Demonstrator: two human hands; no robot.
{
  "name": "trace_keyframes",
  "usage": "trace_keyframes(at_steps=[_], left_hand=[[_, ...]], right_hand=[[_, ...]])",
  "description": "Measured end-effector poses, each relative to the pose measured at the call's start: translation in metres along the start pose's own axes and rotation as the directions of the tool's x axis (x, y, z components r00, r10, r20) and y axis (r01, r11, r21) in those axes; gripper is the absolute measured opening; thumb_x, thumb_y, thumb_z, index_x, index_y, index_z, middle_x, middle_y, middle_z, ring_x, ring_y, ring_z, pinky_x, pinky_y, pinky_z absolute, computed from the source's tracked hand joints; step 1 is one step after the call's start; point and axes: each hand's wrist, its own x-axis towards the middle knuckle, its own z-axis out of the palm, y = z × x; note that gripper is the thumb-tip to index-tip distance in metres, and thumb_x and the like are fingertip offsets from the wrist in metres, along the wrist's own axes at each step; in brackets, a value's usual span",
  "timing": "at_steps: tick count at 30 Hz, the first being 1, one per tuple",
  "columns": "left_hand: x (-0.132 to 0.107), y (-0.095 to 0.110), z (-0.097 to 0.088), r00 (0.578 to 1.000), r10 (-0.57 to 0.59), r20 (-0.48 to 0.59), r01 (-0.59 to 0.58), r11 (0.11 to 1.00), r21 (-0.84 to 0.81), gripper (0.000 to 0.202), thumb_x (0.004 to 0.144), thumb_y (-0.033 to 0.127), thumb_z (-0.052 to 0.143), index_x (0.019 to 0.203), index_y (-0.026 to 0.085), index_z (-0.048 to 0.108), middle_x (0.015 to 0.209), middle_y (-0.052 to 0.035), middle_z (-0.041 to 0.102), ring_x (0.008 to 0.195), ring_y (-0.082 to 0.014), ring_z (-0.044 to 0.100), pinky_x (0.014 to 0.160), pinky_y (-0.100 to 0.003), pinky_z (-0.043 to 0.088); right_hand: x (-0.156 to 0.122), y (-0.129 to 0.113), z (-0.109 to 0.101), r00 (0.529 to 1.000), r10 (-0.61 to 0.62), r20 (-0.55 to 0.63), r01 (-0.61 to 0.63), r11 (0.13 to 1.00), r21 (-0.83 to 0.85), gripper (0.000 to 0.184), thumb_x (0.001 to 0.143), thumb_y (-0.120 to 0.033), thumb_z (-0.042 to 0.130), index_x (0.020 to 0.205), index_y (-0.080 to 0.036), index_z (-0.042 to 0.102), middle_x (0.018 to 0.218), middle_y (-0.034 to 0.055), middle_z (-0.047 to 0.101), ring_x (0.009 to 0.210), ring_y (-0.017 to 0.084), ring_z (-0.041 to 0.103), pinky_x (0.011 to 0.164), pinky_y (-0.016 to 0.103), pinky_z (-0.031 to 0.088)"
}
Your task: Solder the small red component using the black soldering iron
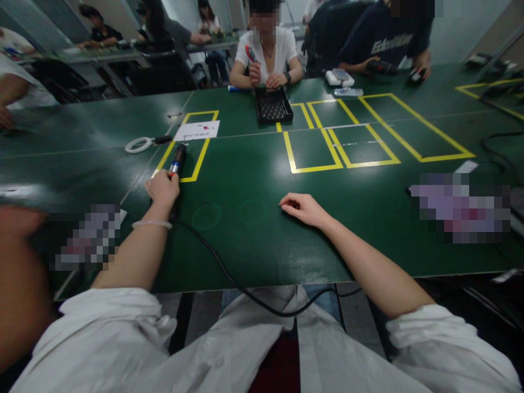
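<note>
My left hand [162, 187] is closed around a corded electric screwdriver [178, 158], a dark cylinder with a blue, silver and red band. The tool lies low over a yellow-taped rectangle [200, 161] on the green table, its narrow tip pointing away from me. From its rear a black cord [216, 259] runs across the table, over the front edge and past my lap. My right hand [305, 209] rests on the table further right, fingers curled in, with nothing visible in them. A white paper label [197, 130] lies just beyond the screwdriver's tip.
A black tray [274, 106] of small parts stands across the table before a seated person. More yellow-taped rectangles [315, 169] mark the right side. A white cable ring [138, 145] lies at left. A blurred arm [20, 284] is close on my left. Blurred-out items [462, 210] lie at right.
</note>
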Motion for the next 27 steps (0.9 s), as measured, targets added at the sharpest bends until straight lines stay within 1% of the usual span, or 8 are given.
trace_keyframes(at_steps=[3,6,9,12,15,18,23,27], left_hand=[[-0.010,0.027,-0.002,0.990,0.098,-0.101,-0.119,0.966,-0.228,0.017,0.093,0.026,0.051,0.103,0.012,0.056,0.108,-0.0100,0.062,0.105,-0.0241,0.054,0.104,-0.043,0.034],[-0.048,0.076,-0.004,0.951,0.309,0.011,-0.223,0.708,-0.670,0.019,0.092,0.028,0.051,0.101,0.013,0.058,0.096,-0.0078,0.067,0.088,-0.0179,0.062,0.088,-0.032,0.046],[-0.101,0.125,-0.007,0.794,0.595,0.127,-0.192,0.444,-0.875,0.031,0.092,0.035,0.053,0.109,0.011,0.063,0.089,-0.0071,0.068,0.081,-0.0159,0.063,0.082,-0.030,0.049],[-0.145,0.154,-0.006,0.675,0.719,0.164,-0.179,0.376,-0.909,0.042,0.094,0.038,0.052,0.126,0.011,0.062,0.081,-0.0047,0.065,0.076,-0.0142,0.060,0.078,-0.028,0.048],[-0.167,0.160,0.003,0.573,0.790,0.220,-0.083,0.323,-0.943,0.058,0.093,0.038,0.055,0.144,0.012,0.046,0.075,-0.0010,0.059,0.070,-0.0129,0.058,0.071,-0.026,0.047],[-0.174,0.155,0.014,0.449,0.862,0.236,-0.009,0.268,-0.963,0.067,0.094,0.036,0.056,0.152,0.013,0.033,0.074,0.0008,0.056,0.070,-0.0123,0.057,0.071,-0.025,0.047],[-0.174,0.151,0.021,0.435,0.868,0.239,0.021,0.256,-0.967,0.068,0.094,0.036,0.056,0.153,0.012,0.030,0.076,0.0004,0.056,0.072,-0.0123,0.058,0.073,-0.026,0.047],[-0.173,0.152,0.023,0.507,0.831,0.230,-0.002,0.268,-0.963,0.062,0.090,0.037,0.062,0.144,0.014,0.041,0.089,-0.0036,0.061,0.076,-0.0123,0.059,0.072,-0.025,0.047]], right_hand=[[0.000,0.000,0.000,1.000,-0.003,0.000,0.003,1.000,0.002,0.016,0.088,-0.028,0.059,0.092,-0.016,0.069,0.077,0.0021,0.067,0.066,0.013,0.056,0.066,0.026,0.042],[0.000,0.001,0.000,1.000,0.003,-0.002,-0.003,1.000,0.013,0.017,0.087,-0.028,0.060,0.092,-0.016,0.069,0.077,0.0021,0.067,0.066,0.013,0.056,0.065,0.026,0.042],[0.000,0.003,0.000,1.000,0.027,-0.005,-0.026,0.998,0.051,0.017,0.087,-0.029,0.060,0.094,-0.016,0.068,0.077,0.0017,0.067,0.066,0.013,0.057,0.064,0.026,0.042],[0.000,0.005,0.001,0.999,0.036,0.000,-0.036,0.992,0.125,0.025,0.086,-0.030,0.062,0.107,-0.017,0.063,0.079,0.0005,0.066,0.065,0.012,0.057,0.064,0.026,0.043],[0.000,0.005,0.002,1.000,0.010,0.017,-0.013,0.983,0.181,0.037,0.085,-0.031,0.064,0.119,-0.018,0.056,0.082,-0.0004,0.067,0.064,0.011,0.055,0.063,0.025,0.043],[-0.001,0.003,0.004,0.997,-0.041,0.063,0.030,0.986,0.162,0.027,0.087,-0.033,0.063,0.110,-0.018,0.059,0.084,0.0008,0.067,0.064,0.011,0.053,0.063,0.025,0.043],[-0.002,0.000,0.006,0.996,-0.046,0.079,0.034,0.989,0.140,0.021,0.088,-0.035,0.063,0.100,-0.018,0.060,0.082,0.0008,0.066,0.064,0.012,0.053,0.062,0.025,0.042],[-0.001,0.001,0.005,1.000,0.008,0.026,-0.011,0.992,0.122,0.022,0.087,-0.036,0.065,0.097,-0.018,0.061,0.073,-0.0015,0.059,0.061,0.011,0.051,0.059,0.025,0.039]])
